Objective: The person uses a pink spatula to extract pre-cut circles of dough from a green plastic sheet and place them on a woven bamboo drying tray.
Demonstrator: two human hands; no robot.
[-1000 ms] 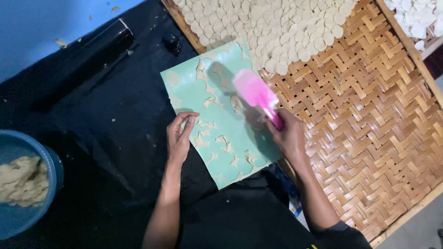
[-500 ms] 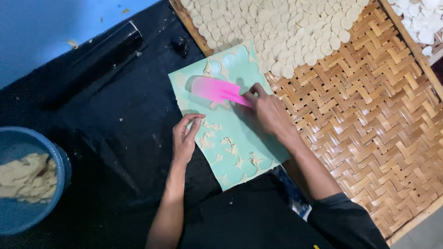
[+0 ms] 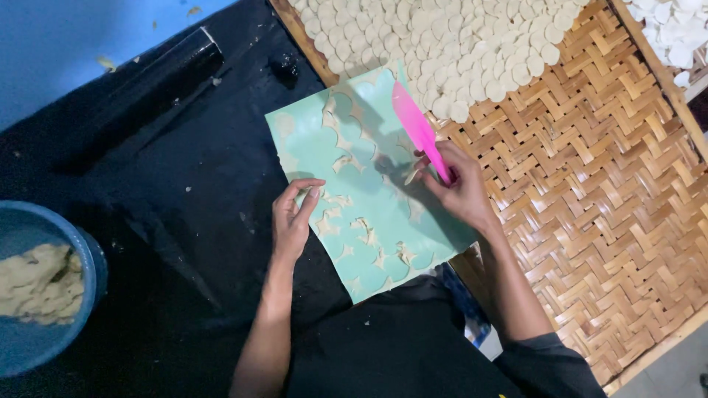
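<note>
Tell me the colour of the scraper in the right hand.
Bright pink scraper, seen in the head view.

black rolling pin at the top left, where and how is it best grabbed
Probably around the middle of the black rolling pin, coming down from above with the fingers wrapped across its width. It lies flat and slanted on the black cloth, free on both long sides, clear of both hands and the green mat.

Mat (image 3: 369, 184) between bowl (image 3: 81, 258) at left and woven tray (image 3: 605, 184) at right, roller (image 3: 140, 81) behind.
</note>
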